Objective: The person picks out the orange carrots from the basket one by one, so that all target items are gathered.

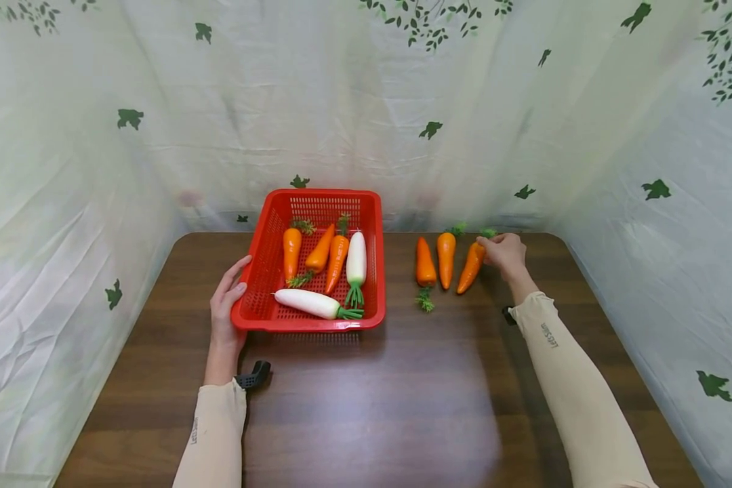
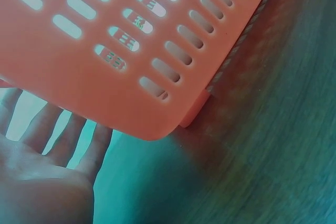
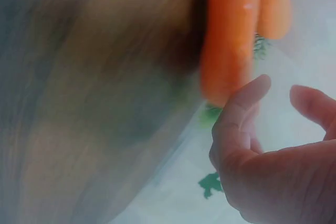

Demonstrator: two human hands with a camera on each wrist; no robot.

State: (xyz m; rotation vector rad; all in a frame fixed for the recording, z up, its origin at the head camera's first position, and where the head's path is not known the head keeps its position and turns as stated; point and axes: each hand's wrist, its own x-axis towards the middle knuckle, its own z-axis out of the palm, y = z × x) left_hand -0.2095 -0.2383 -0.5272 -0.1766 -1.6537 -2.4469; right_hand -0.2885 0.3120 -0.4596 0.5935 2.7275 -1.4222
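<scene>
My left hand point(image 1: 224, 308) rests against the left side of a red plastic basket point(image 1: 308, 325), its fingers fairly straight along the wall. In the left wrist view those fingers point(image 2: 63, 135) reach behind the slotted basket point(image 2: 105, 93). Inside the basket lie several orange carrots point(image 1: 338, 261) and two white radishes point(image 1: 308, 303) with green tops. At the right, my right hand point(image 1: 505, 254) is at the leafy end of a carrot point(image 1: 471, 268) on the table. The right wrist view shows a gap between thumb and finger, with that carrot point(image 3: 228, 51) beside the fingertips.
Left of that carrot lie two more carrots, one point(image 1: 446, 259) with its greens toward the back and another point(image 1: 425, 261) with its greens toward the front. A brown wooden table point(image 1: 366, 407) carries everything. Pale curtains point(image 1: 354, 102) with green prints surround its back and sides.
</scene>
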